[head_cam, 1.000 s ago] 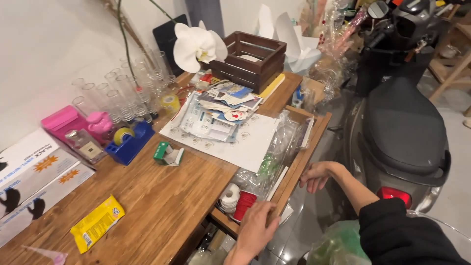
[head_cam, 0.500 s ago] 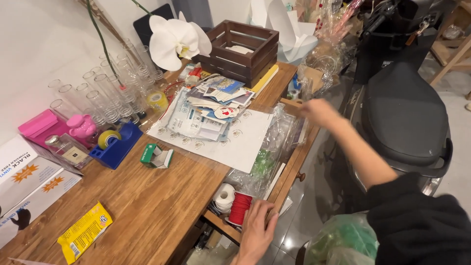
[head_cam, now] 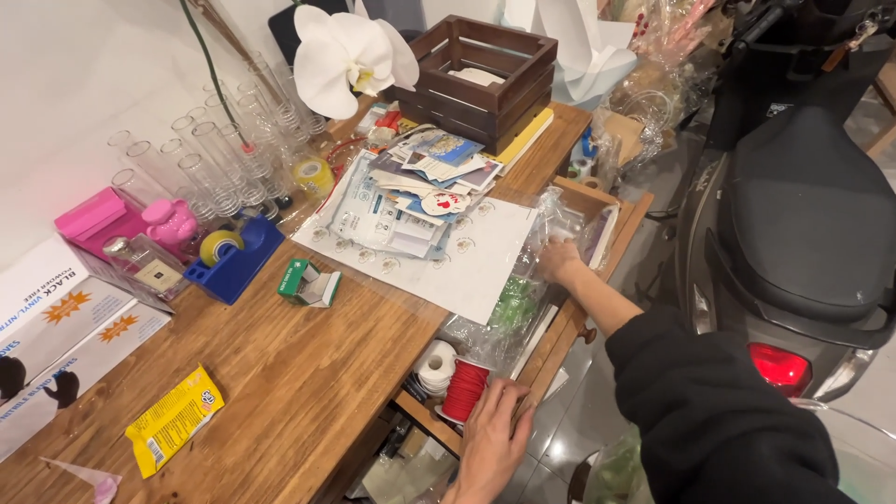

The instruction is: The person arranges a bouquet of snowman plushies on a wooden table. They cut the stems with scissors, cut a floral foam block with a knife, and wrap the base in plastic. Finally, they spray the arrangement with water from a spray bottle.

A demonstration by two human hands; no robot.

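Head view: left hand (head_cam: 492, 439) rests flat on open drawer (head_cam: 597, 201); right hand (head_cam: 558, 260) grasps cellophane (head_cam: 523, 289) still inside.

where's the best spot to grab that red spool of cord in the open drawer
Probably the red spool is best pinched across its wound middle from above: it seems to lie on its side, top exposed. The left hand rests at its near edge, and a white spool crowds the far side.

Matt wooden table (head_cam: 280, 373), crinkly glossy clear plastic bags (head_cam: 523, 289)
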